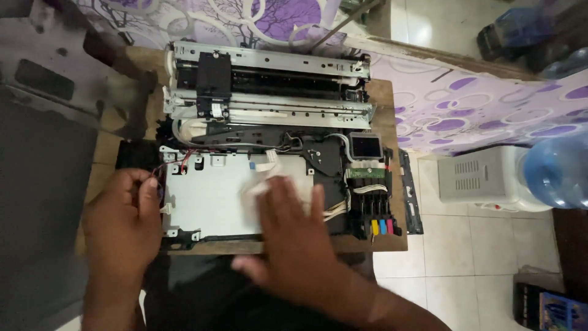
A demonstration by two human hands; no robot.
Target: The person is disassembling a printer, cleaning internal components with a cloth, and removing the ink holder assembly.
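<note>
Blurred by motion: right hand (294,239), fingertips smeared over a white cloth (269,182), grip impossible to tell. Hidden beneath that hand: middle of the grey metal plate (211,199). Covered by the left hand (125,224): the opened printer (269,104)'s left edge. Cut off at the right edge: blue water bottle (557,171). Too small to read: small display (366,147).

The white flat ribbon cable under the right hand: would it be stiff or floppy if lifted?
Probably floppy: the white ribbon cable looks thin and already curves loosely over the metal plate. Likely light and easily creased. The right hand covers its lower part.
</note>
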